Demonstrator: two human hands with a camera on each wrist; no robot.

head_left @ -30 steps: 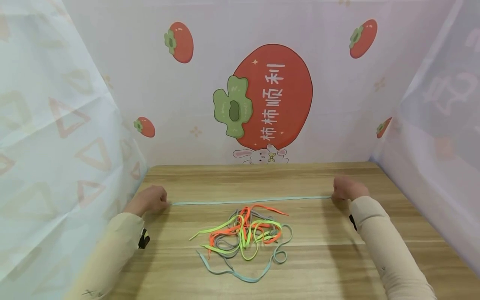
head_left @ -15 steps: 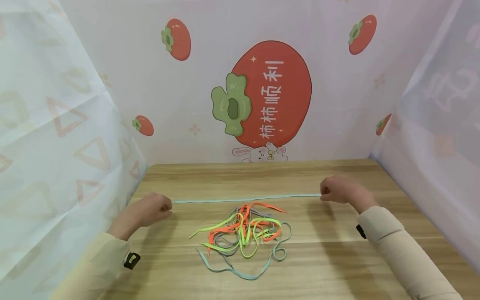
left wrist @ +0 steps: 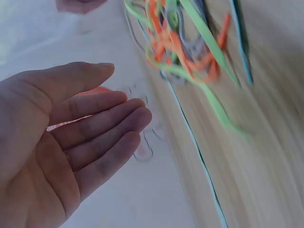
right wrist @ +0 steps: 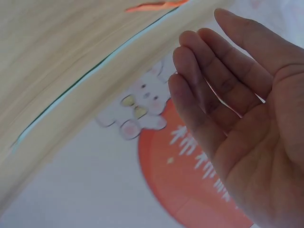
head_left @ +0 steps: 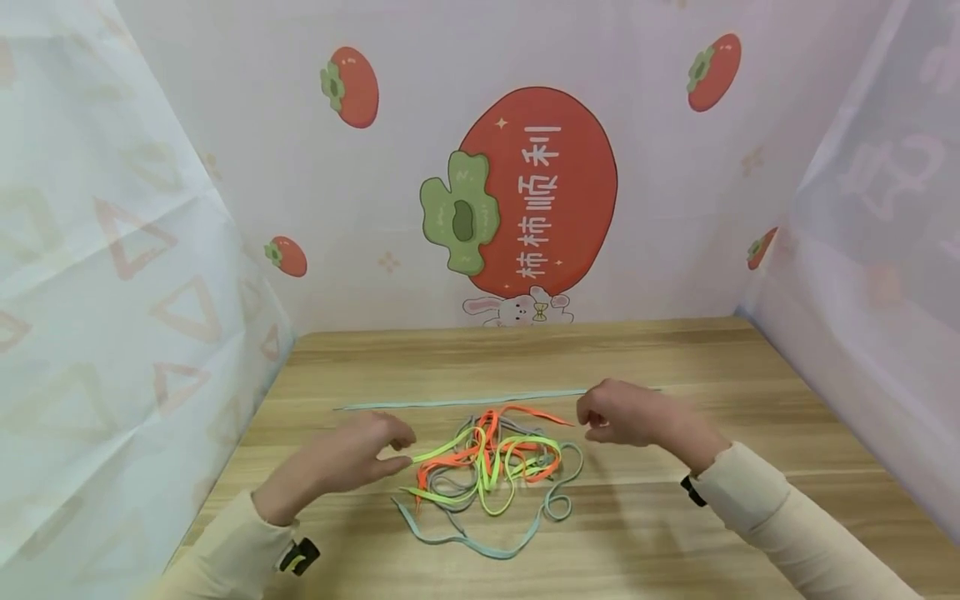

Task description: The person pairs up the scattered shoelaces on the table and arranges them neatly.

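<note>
A light blue shoelace [head_left: 465, 402] lies stretched nearly straight across the back of the table. In front of it is a tangle of shoelaces: neon yellow [head_left: 495, 500], orange [head_left: 536, 411] and grey [head_left: 468, 500]. A second light blue shoelace [head_left: 495, 552] curves around the tangle's front and right. My left hand [head_left: 348, 454] hovers at the tangle's left, by the tip of a yellow lace; the left wrist view shows its fingers loosely bent with nothing in them. To the right of the tangle is my right hand [head_left: 637, 421], also holding nothing, and it covers part of the straight lace.
The wooden table [head_left: 375, 358] ends at a back wall [head_left: 352, 192] printed with persimmons and a rabbit. White sheets hang along the left [head_left: 112, 333] and right [head_left: 885, 275] sides.
Both hands have let go of the ends of the straight light blue shoelace. They have moved inward and nearer, towards the tangle, and the lace stays stretched on the table.
</note>
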